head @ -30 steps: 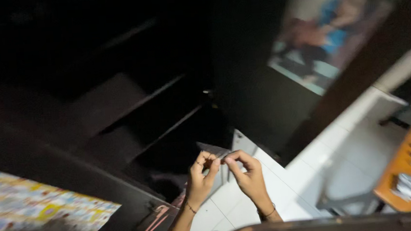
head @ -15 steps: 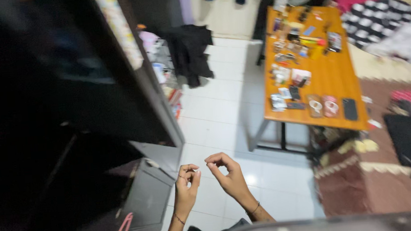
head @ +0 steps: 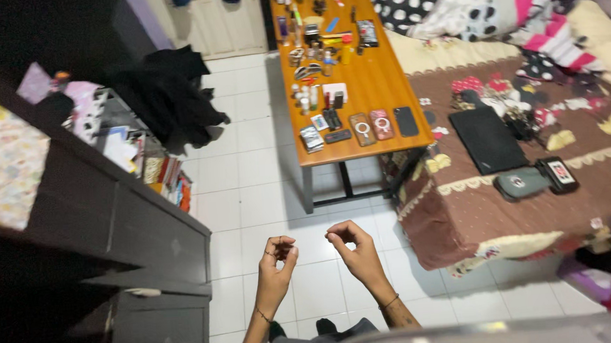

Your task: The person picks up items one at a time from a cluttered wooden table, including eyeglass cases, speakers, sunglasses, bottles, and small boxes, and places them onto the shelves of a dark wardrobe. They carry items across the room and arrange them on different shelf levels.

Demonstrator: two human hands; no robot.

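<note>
glossy white floor tiles | left hand, right hand: fingers curled, tips pinched together; anything held too small to tell

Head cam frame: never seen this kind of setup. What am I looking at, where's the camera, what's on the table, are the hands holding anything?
There is no machine here. One camera is worn on a person's head and looks down, so you see their own two bare forearms from above. The left hand and right hand are raised over a white tiled floor, fingers curled and pinched; whether they hold something tiny is too small to tell. Ahead stands an orange wooden table crowded with phones, small bottles and other small items. To the left is a dark cabinet; to the right, a bed with a brown patterned cover, on which lies a black laptop.
</note>
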